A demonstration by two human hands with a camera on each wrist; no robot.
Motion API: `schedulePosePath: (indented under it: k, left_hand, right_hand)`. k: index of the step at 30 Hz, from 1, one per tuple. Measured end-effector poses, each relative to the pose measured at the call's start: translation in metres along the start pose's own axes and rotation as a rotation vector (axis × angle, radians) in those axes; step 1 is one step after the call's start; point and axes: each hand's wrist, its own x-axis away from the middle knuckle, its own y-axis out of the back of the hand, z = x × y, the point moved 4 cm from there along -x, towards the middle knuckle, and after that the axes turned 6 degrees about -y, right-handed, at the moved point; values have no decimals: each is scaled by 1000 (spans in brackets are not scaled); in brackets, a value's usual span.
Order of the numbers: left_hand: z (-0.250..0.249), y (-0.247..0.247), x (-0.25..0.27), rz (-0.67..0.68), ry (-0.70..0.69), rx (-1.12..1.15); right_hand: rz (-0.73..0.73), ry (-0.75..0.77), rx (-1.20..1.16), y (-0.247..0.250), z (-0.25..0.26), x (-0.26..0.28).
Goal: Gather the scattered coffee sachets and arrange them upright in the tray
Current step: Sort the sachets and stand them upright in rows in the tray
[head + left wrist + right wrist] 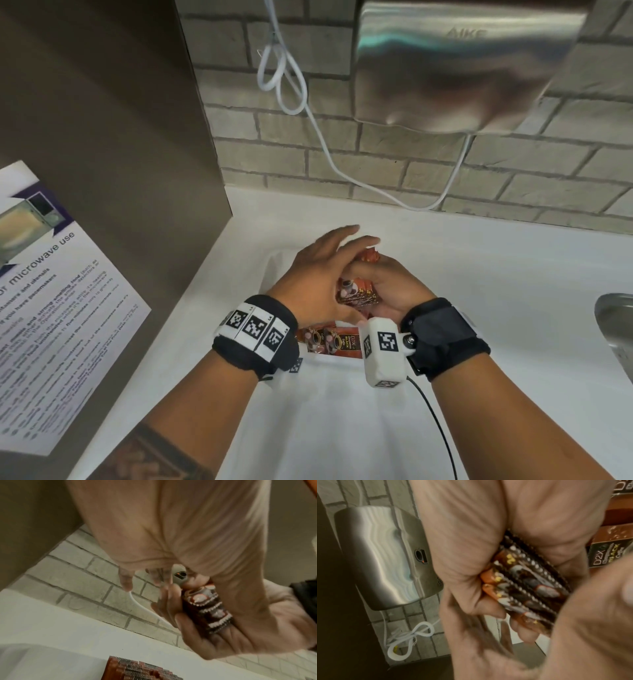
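Gripping a bundle of coffee sachets [358, 291], right hand [394, 287] curls around it; left hand [318, 274] rests against it, fingers extended, above white tray [274, 270].

The left hand [317, 274] lies over most of the bundle of sachets [358, 291], so their number cannot be told in the head view. The tray [274, 270] is mostly hidden behind both hands and the wrist bands; only a pale wall shows. The sachets in the tray [330, 339] are half covered by the wrist camera [382, 347]. The sink [615, 322] is cut off at the right edge, the notice [51, 308] at the left. In the right wrist view the left hand's fingers [488, 649] are smeared with blur.
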Motion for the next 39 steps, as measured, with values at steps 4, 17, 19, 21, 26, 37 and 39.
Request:
schedulePosePath:
  k: [4,17,19,21,26,37,39]
  left_hand:
    - [-1,0,-6,71,-4,15]
    - [-1,26,-33,-12,66,-5]
    - [2,33,-30,-117,148,350]
    - [12,34,-23,-282,295,747]
    - [9,6,-10,-111,418,1451]
    - [35,19,20,-186,455,1452]
    - [47,23,31,-232,501,1448]
  right_hand:
    - [49,-24,124,-9,2,-2]
    - [-30,142,345,1,40,16]
    - [10,141,283,2,39,21]
    - [29,126,233,3,35,23]
    - [94,121,152,-15,19,21]
    - [-245,378,756,-21,9,41]
    - [-332,255,1008,-8,-10,41]
